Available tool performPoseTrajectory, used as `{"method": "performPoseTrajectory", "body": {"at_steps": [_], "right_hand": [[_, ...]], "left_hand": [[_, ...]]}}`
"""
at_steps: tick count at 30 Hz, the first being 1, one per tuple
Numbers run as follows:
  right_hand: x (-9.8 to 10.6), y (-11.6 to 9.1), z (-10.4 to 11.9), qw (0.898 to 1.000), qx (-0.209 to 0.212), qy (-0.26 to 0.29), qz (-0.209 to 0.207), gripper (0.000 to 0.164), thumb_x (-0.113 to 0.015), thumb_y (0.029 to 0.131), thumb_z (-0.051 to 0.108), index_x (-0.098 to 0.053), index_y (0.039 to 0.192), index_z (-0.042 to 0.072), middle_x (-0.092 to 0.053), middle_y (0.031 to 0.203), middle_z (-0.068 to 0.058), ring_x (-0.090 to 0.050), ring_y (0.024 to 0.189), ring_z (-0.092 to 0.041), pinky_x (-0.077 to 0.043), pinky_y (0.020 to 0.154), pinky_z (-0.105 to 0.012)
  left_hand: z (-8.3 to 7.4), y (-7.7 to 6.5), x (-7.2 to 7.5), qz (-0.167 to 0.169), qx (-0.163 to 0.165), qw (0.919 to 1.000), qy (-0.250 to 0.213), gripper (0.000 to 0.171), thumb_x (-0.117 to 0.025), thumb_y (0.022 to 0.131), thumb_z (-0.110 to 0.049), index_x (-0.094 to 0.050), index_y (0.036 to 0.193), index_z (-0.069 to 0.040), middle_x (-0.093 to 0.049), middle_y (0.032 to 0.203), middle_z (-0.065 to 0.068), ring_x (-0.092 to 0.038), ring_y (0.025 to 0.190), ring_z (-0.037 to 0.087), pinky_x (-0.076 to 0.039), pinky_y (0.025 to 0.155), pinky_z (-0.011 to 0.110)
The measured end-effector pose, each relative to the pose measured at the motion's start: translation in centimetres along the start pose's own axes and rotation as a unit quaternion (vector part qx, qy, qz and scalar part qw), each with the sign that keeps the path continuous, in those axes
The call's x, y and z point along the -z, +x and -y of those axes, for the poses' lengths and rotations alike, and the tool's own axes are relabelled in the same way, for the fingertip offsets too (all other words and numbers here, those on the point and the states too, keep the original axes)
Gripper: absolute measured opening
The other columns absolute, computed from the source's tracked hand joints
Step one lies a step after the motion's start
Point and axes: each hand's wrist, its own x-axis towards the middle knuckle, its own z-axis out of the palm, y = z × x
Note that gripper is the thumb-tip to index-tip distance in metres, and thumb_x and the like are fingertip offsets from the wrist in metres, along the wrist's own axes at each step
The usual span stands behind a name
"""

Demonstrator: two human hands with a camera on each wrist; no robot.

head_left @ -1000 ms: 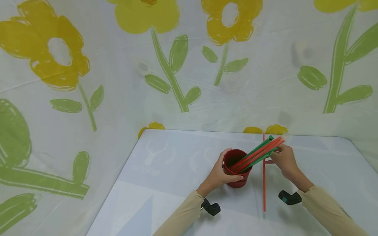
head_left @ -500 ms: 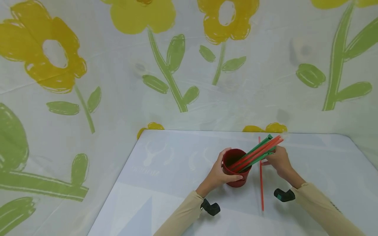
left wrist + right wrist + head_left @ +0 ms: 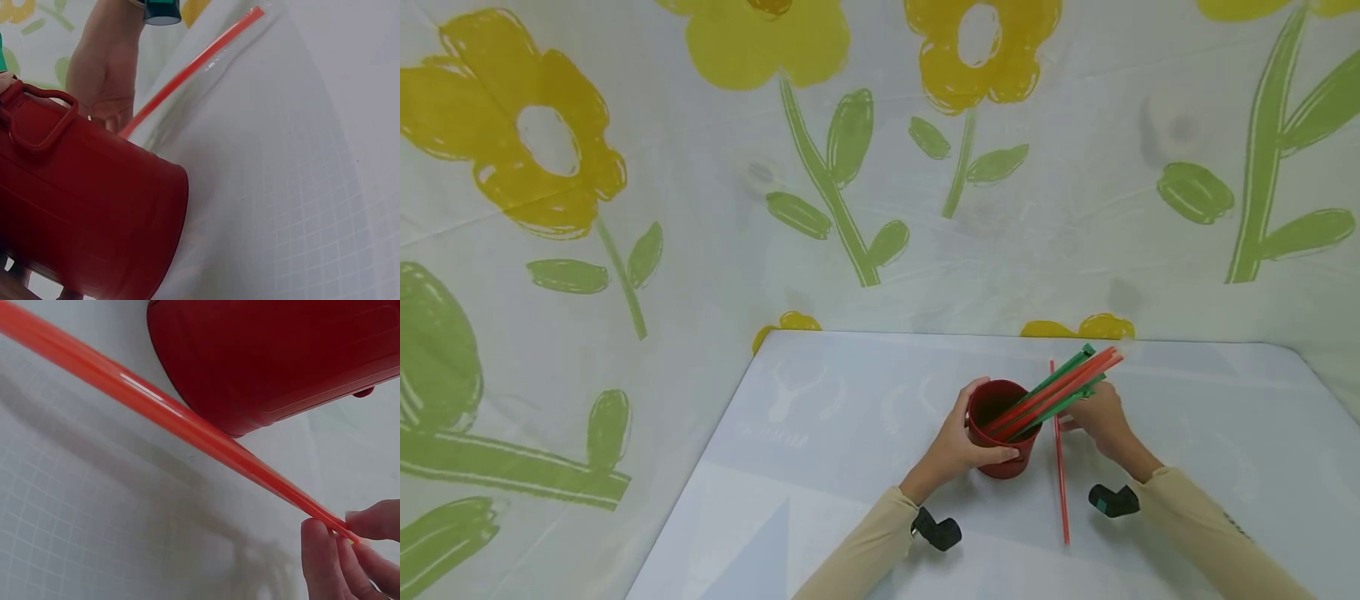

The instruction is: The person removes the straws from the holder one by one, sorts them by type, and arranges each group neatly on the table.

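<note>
My left hand (image 3: pixel 958 442) grips a small red metal bucket (image 3: pixel 1003 468), tilted with its mouth toward the upper right. Several red straws (image 3: pixel 1063 390) and green straws (image 3: pixel 1037 423) lean out of it to the right. Just right of the bucket, my right hand (image 3: pixel 1103 417) pinches a single red straw (image 3: pixel 1061 492) near its middle, standing apart from the bunch. In the left wrist view, clear film runs along this straw (image 3: pixel 200 59), beside the bucket wall (image 3: pixel 94 200). The right wrist view has thumb and fingertips (image 3: pixel 378 519) pinching the straw (image 3: pixel 181 425) in front of the bucket (image 3: pixel 275 356).
A pale table (image 3: pixel 820 433) carries a faint printed pattern. Behind it hangs a white cloth (image 3: pixel 715 208) printed with yellow flowers and green leaves. A black wrist device (image 3: pixel 936 529) sits at the left wrist, another device (image 3: pixel 1114 501) at the right.
My right hand has moved left toward the bucket with the pinched straw, whose top end now sits lower. My left hand and the bucket stay about where they were.
</note>
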Motion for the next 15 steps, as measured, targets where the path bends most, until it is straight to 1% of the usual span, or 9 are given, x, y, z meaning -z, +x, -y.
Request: {"method": "performPoseTrajectory", "body": {"at_steps": [1, 3, 8, 10, 13, 15], "right_hand": [[-0.1, 0.0, -0.1, 1.000, -0.002, 0.001, 0.000, 0.023, -0.061, 0.089, 0.015, -0.057, 0.102, -0.004, -0.065, 0.081, -0.010, -0.065, 0.067, -0.019, -0.057, 0.058, -0.035], [-0.2, -0.1, -0.4, 1.000, 0.002, 0.004, 0.002, 0.024, -0.063, 0.088, 0.015, -0.059, 0.102, -0.005, -0.066, 0.080, -0.010, -0.066, 0.067, -0.020, -0.057, 0.058, -0.035], [-0.2, -0.4, -0.9, 1.000, 0.009, 0.005, 0.007, 0.023, -0.063, 0.085, 0.009, -0.061, 0.101, -0.008, -0.065, 0.078, -0.010, -0.065, 0.066, -0.020, -0.057, 0.058, -0.034], [-0.4, -0.4, -1.1, 1.000, 0.003, -0.001, 0.006, 0.022, -0.062, 0.084, 0.007, -0.061, 0.099, -0.009, -0.066, 0.076, -0.009, -0.065, 0.065, -0.019, -0.057, 0.058, -0.033], [-0.6, -0.2, -1.2, 1.000, -0.008, -0.013, 0.002, 0.020, -0.061, 0.083, 0.005, -0.060, 0.097, -0.009, -0.066, 0.075, -0.009, -0.065, 0.063, -0.019, -0.056, 0.056, -0.032], [-0.8, -0.1, -1.3, 0.999, -0.017, -0.031, -0.001, 0.019, -0.061, 0.083, 0.005, -0.060, 0.096, -0.008, -0.066, 0.074, -0.009, -0.064, 0.062, -0.018, -0.055, 0.054, -0.031]], "left_hand": [[-0.5, -0.1, 0.0, 0.003, 0.000, 1.0000, -0.002, 0.085, -0.074, 0.076, -0.007, -0.024, 0.145, -0.008, -0.040, 0.140, 0.016, -0.037, 0.126, 0.039, -0.049, 0.089, 0.033], [-0.6, -0.1, 0.0, 0.002, 0.001, 1.0000, 0.001, 0.085, -0.074, 0.076, -0.007, -0.024, 0.145, -0.007, -0.040, 0.140, 0.016, -0.037, 0.126, 0.038, -0.048, 0.089, 0.032], [-0.4, -0.1, -0.1, 0.000, -0.002, 1.0000, 0.002, 0.085, -0.075, 0.076, -0.007, -0.025, 0.145, -0.007, -0.040, 0.140, 0.016, -0.038, 0.126, 0.037, -0.047, 0.090, 0.032], [0.3, 0.0, -0.2, -0.001, -0.005, 1.0000, -0.001, 0.085, -0.075, 0.076, -0.007, -0.025, 0.145, -0.009, -0.041, 0.140, 0.015, -0.038, 0.126, 0.036, -0.047, 0.091, 0.032], [1.5, 0.2, -0.3, -0.007, -0.008, 0.9999, 0.001, 0.086, -0.076, 0.075, -0.009, -0.026, 0.145, -0.018, -0.041, 0.140, 0.009, -0.039, 0.127, 0.031, -0.047, 0.090, 0.031], [2.4, 0.3, -0.3, -0.010, -0.008, 0.9999, 0.004, 0.087, -0.077, 0.075, -0.011, -0.025, 0.145, -0.023, -0.042, 0.140, 0.005, -0.040, 0.127, 0.028, -0.047, 0.090, 0.030]]}}
